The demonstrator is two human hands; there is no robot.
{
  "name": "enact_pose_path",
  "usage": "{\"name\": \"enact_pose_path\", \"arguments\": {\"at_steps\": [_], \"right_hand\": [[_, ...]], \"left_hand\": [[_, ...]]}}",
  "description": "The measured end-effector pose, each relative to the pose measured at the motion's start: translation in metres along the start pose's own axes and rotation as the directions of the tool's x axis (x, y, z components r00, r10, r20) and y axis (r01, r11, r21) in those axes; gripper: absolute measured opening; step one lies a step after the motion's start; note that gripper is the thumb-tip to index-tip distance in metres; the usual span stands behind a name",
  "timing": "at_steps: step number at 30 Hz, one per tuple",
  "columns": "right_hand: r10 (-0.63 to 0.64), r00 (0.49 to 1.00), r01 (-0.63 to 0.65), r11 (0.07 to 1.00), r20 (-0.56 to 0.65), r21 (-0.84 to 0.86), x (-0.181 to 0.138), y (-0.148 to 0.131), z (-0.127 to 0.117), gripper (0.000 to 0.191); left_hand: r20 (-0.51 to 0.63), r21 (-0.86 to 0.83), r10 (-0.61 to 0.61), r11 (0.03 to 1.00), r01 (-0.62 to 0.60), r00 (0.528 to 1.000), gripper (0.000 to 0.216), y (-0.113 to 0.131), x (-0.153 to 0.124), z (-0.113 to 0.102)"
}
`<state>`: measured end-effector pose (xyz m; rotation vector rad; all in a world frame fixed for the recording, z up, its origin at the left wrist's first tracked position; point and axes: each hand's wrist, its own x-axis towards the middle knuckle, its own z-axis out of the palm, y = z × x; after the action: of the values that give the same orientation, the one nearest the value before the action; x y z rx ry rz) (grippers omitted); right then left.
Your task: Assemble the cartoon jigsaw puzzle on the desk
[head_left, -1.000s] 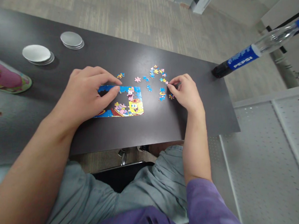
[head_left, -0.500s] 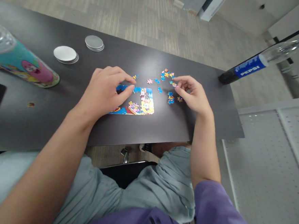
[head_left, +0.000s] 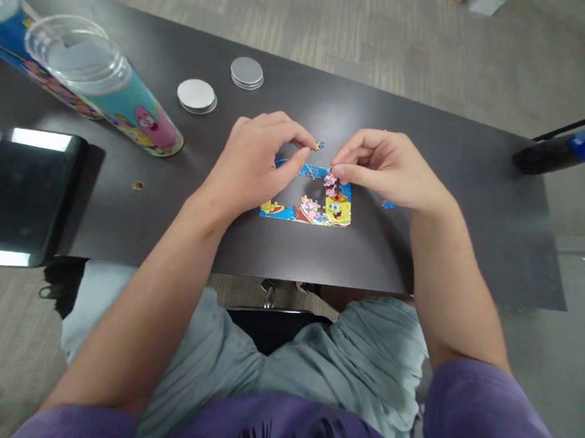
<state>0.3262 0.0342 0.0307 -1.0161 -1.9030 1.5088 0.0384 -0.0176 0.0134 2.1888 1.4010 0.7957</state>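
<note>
Step in hand, by look of it: fitting piece into part-built puzzle [head_left: 307, 203] on dark worktop [head_left: 420, 254].

Right hand [head_left: 386, 169]: fingers pinched shut on small puzzle piece [head_left: 331, 179], held at puzzle's upper edge, just left of fingertips.

Left hand [head_left: 256, 163]: curled, thumb and forefinger resting on puzzle's top left edge; loose piece [head_left: 319, 145] just beyond fingertips. Whether it grips anything: cannot tell.

Next move likely calls for turning piece to match gap, pressing flat while left hand steadies frame.
</note>
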Motion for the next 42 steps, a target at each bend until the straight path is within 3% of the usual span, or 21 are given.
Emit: {"name": "enact_pose_path", "arguments": {"at_steps": [5,13,20,25,35,42], "right_hand": [[0.010,1.000,-0.010,1.000,0.022,0.002,-0.007,0.005,0.005,0.045],[-0.023,0.999,0.031,0.985,0.045,-0.170,-0.007,0.017,0.012,0.029],[-0.131,0.986,0.150,0.968,0.101,-0.202,-0.006,0.022,0.014,0.034],[-0.161,0.982,0.176,0.968,0.094,-0.179,-0.005,0.019,0.013,0.023],[-0.113,0.994,0.113,0.993,-0.002,0.012,0.002,0.028,0.013,0.062],[-0.128,0.991,0.128,0.992,-0.033,0.011,0.000,0.025,0.016,0.064]], "left_hand": [[-0.003,0.000,-0.016,1.000,0.016,1.000,0.033,0.007,0.002,0.002],[0.037,0.009,-0.034,0.999,0.033,0.999,0.039,0.008,0.001,0.000],[0.029,-0.109,-0.016,0.994,0.019,0.999,0.029,0.002,0.003,0.002],[0.035,-0.181,-0.010,0.983,0.016,0.999,0.022,0.001,0.002,0.003],[0.131,-0.313,-0.020,0.948,0.060,0.991,0.047,0.002,-0.005,0.007],[0.145,-0.359,-0.030,0.930,0.081,0.989,0.039,0.003,-0.007,0.006]]}}
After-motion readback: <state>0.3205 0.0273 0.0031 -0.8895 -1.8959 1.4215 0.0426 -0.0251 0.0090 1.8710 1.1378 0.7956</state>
